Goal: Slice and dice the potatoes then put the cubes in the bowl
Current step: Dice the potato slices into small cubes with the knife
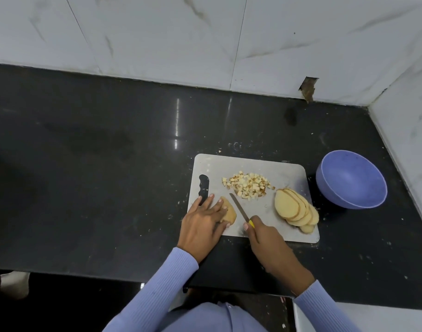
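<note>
Black stone counter point(109, 164) fills the middle of the frame, backed by pale marble-look wall tiles point(157, 32) across the top. Right of centre lies a grey cutting board point(286, 173), its dark handle slot toward the left edge. On the board's lower left, the left hand point(202, 224) lies with fingers fairly straight, pressing down on a stack of potato slices point(230, 214). Just right of it, the right hand point(267, 243) grips the yellow handle of a knife point(240, 208), whose blade points toward the upper left, beside that stack. A pile of potato cubes point(247, 185) sits on the middle of the board. Overlapping slices point(295, 209) fan along the board's right edge. A purple bowl point(351, 179) stands on the counter just right of the board, tilted.
</note>
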A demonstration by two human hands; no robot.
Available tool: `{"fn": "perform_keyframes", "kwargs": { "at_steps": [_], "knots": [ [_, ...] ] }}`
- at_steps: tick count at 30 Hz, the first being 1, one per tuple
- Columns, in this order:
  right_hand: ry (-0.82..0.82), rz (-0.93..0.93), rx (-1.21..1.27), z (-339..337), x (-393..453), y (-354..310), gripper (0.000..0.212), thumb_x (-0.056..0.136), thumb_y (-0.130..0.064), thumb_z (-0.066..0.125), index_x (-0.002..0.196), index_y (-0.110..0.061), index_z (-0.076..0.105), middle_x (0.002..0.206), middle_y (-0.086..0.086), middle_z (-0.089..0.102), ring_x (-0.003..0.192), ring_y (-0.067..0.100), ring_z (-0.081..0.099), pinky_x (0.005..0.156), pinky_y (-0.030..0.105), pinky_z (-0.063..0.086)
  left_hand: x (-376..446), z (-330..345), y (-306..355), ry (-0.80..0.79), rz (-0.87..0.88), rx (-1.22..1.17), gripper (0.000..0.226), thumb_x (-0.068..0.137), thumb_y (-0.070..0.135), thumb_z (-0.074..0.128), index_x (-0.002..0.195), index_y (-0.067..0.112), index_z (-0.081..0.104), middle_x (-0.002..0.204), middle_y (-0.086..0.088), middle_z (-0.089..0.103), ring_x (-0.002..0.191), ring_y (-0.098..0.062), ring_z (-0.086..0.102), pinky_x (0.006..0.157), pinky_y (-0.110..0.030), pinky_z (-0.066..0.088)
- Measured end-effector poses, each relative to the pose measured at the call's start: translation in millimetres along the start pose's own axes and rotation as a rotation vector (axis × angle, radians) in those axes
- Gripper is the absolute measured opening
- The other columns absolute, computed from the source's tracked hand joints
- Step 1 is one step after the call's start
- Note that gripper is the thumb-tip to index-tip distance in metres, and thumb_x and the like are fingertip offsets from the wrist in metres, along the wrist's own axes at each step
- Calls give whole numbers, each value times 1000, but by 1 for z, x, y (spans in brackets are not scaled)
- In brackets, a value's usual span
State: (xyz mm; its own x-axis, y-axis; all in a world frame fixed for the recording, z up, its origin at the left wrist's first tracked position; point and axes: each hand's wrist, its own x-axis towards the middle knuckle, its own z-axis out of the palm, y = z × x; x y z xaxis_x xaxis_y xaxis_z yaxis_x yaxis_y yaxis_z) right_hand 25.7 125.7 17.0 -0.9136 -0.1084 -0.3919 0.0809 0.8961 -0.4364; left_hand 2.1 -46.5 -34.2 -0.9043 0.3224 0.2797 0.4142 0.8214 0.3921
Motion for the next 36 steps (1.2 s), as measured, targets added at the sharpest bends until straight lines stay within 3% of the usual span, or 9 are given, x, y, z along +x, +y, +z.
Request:
{"fn": "perform_keyframes", "kwargs": {
  "at_steps": [9, 16, 21, 24, 29, 36],
  "knots": [
    [-20, -5, -66, 2, 2, -11, 29, 103, -39, 24, 105, -18, 43, 74, -3, 50, 74, 19, 56, 64, 31, 40, 0, 9, 1, 8, -38, -71, 28, 77, 27, 63, 98, 11, 75, 114, -7, 68, 112, -17, 62, 100, -38, 42],
    [-24, 72, -274, 3, 4, -21, 31, 104, -37, 21, 112, -15, 41, 96, 8, 62, 86, 24, 61, 71, 34, 47, 0, 12, 4, 15, -85, -77, 27, 74, 23, 64, 96, 11, 75, 111, -8, 69, 110, -20, 63, 101, -39, 39],
    [-57, 82, -300, 6, -4, -11, 28, 104, -37, 21, 112, -16, 39, 88, 2, 53, 75, 17, 52, 65, 29, 40, 1, 11, 8, 37, -99, -17, 26, 70, 17, 79, 95, 11, 75, 109, -8, 70, 108, -24, 64, 101, -41, 36],
    [-76, 89, -288, 9, -21, 0, 29, 104, -37, 20, 109, -16, 38, 85, 0, 51, 82, 21, 58, 67, 31, 40, 0, 12, 8, 50, -102, -14, 27, 68, 17, 82, 94, 11, 76, 109, -8, 70, 107, -23, 65, 101, -40, 36],
    [-109, 143, -285, 9, -39, 8, 32, 104, -38, 18, 115, -16, 39, 103, 5, 61, 93, 23, 61, 71, 32, 43, -1, 12, 7, 43, -92, -62, 26, 72, 15, 79, 97, 11, 75, 113, -8, 68, 110, -21, 63, 100, -36, 39],
    [-91, 134, -236, 9, -44, 9, 30, 104, -39, 20, 106, -17, 40, 86, 1, 52, 83, 22, 57, 67, 30, 38, -1, 10, 9, 45, -81, -99, 18, 76, 16, 70, 92, 9, 76, 109, -12, 69, 106, -22, 65, 98, -35, 40]
  ]
}}
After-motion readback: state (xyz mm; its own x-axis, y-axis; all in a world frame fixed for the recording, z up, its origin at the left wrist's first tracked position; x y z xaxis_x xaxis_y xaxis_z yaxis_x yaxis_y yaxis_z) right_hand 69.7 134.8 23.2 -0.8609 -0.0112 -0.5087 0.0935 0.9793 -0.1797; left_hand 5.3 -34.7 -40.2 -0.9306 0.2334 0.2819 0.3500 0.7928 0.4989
